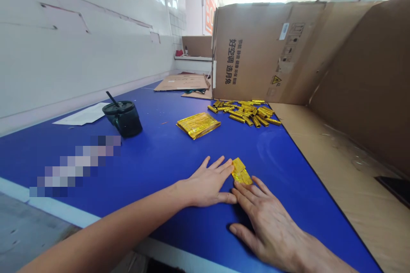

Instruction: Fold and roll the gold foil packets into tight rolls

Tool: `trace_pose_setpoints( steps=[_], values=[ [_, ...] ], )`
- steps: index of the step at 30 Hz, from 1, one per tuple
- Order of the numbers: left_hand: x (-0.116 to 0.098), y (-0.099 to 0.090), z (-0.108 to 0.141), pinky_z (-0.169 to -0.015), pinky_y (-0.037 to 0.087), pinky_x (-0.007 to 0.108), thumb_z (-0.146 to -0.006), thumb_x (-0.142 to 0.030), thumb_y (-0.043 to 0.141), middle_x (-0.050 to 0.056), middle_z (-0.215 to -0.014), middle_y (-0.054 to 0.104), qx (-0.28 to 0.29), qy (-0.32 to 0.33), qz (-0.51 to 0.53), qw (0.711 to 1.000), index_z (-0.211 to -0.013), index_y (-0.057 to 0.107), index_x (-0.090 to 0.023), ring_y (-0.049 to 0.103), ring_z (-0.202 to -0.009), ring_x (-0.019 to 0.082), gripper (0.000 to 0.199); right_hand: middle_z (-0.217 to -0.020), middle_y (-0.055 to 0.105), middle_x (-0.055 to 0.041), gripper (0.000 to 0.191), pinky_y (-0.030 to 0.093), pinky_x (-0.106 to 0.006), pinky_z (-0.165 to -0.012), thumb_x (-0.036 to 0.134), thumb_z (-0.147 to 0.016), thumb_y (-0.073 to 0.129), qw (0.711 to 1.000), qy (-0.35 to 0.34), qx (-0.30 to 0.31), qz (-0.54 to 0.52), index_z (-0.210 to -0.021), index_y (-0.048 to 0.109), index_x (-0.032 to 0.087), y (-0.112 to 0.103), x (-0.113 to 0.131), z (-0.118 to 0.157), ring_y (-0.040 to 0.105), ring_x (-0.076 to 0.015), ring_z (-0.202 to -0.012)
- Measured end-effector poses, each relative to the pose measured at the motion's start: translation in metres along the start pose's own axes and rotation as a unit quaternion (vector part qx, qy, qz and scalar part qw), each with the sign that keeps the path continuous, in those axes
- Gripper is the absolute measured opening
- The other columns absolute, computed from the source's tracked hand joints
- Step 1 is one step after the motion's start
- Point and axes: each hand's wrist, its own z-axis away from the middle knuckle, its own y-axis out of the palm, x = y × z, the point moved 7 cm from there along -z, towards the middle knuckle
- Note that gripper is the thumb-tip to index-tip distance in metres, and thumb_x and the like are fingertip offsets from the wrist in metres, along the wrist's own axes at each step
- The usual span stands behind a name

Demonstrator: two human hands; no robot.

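Observation:
A small sheet of gold foil paper (241,172) lies on the blue tabletop, with a crease or seam across its middle. My left hand (209,182) rests flat with fingers spread, its fingertips touching the sheet's left edge. From the near side, my right hand (267,217) reaches the sheet's lower edge with its fingers stretched out and thumb apart. A stack of gold foil sheets (198,125) lies beyond my left hand. Farther back is a pile of rolled gold foil tubes (246,111).
At left stand a dark lidded mug (123,118) with a straw and a white paper (81,114). A large cardboard box (256,51) walls the back and right. Flat cardboard (182,82) lies at the far end, beside the white wall (80,42). A pixelated patch hides something at left.

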Motion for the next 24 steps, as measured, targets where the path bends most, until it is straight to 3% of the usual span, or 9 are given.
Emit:
trace_pose_setpoints(
  steps=[3,6,8,10,13,16,20,24],
  values=[
    [0.008,-0.004,-0.006,-0.099,0.006,0.049,-0.074,-0.065,0.029,0.008,-0.14,0.012,0.032,0.023,0.036,0.999,-0.133,0.014,-0.019,0.004,-0.127,0.025,0.077,-0.125,0.045,-0.0128,0.058,0.014,-0.044,-0.102,0.045,-0.075,0.047,0.999,-0.009,0.019,-0.032,-0.124,0.041,0.014,0.001,0.002,0.001,0.037,-0.0234,-0.116],
    [0.016,-0.006,-0.014,-0.1,0.007,0.046,-0.084,-0.054,0.018,0.005,-0.139,0.016,0.041,0.017,0.066,0.997,-0.13,0.025,-0.025,0.007,-0.128,0.023,0.056,-0.132,0.035,-0.0143,0.062,0.012,-0.045,-0.102,0.048,-0.075,0.047,0.996,-0.038,0.05,-0.06,-0.127,0.036,0.017,0.006,0.005,0.002,0.028,-0.0251,-0.122],
    [0.018,-0.009,-0.019,-0.099,0.011,0.044,-0.086,-0.048,0.019,0.004,-0.137,0.024,0.017,0.001,0.063,0.998,-0.124,0.037,-0.027,0.013,-0.127,0.022,0.047,-0.134,0.031,-0.0141,0.062,0.012,-0.045,-0.102,0.05,-0.074,0.046,0.994,-0.05,0.063,-0.078,-0.127,0.036,0.019,0.008,0.007,0.003,0.023,-0.0256,-0.124],
    [0.017,-0.013,-0.022,-0.096,0.02,0.041,-0.084,-0.047,0.031,0.006,-0.131,0.034,-0.034,-0.017,0.041,0.998,-0.116,0.048,-0.028,0.024,-0.122,0.024,0.04,-0.135,0.028,-0.014,0.062,0.011,-0.044,-0.102,0.051,-0.073,0.047,0.992,-0.055,0.066,-0.092,-0.127,0.038,0.02,0.008,0.009,0.003,0.021,-0.0254,-0.124],
    [0.013,-0.019,-0.023,-0.085,0.032,0.036,-0.079,-0.042,0.046,0.005,-0.109,0.047,-0.097,-0.043,0.005,0.994,-0.107,0.055,-0.03,0.04,-0.103,0.022,0.032,-0.134,0.032,-0.0129,0.059,0.011,-0.044,-0.102,0.051,-0.073,0.049,0.99,-0.074,0.056,-0.104,-0.124,0.042,0.021,0.005,0.013,0.001,0.024,-0.0248,-0.123],
    [0.008,-0.019,-0.025,-0.077,0.035,0.033,-0.078,-0.035,0.047,0.003,-0.093,0.049,-0.097,-0.041,-0.009,0.994,-0.104,0.056,-0.033,0.043,-0.09,0.019,0.027,-0.122,0.049,-0.0086,0.041,0.014,-0.042,-0.102,0.041,-0.079,0.047,0.988,-0.108,0.003,-0.112,-0.115,0.051,0.022,-0.004,0.01,0.0,0.041,-0.0201,-0.114],
    [0.002,-0.018,-0.03,-0.07,0.035,0.029,-0.08,-0.027,0.043,0.003,-0.087,0.048,-0.067,-0.016,-0.03,0.997,-0.098,0.058,-0.03,0.044,-0.084,0.018,0.024,-0.099,0.062,-0.0046,0.023,0.029,-0.038,-0.096,0.019,-0.082,0.044,0.978,-0.078,-0.172,-0.091,-0.1,0.057,0.022,-0.024,-0.024,0.0,0.056,-0.0142,-0.092],
    [-0.002,-0.018,-0.033,-0.061,0.035,0.026,-0.081,-0.023,0.039,0.003,-0.074,0.045,-0.047,0.018,-0.056,0.997,-0.096,0.057,-0.028,0.046,-0.072,0.017,0.024,-0.097,0.059,-0.0065,0.023,0.043,-0.035,-0.08,0.016,-0.08,0.045,0.981,-0.011,-0.188,-0.045,-0.098,0.057,0.022,-0.021,-0.061,-0.004,0.053,-0.0176,-0.088]
  ],
)
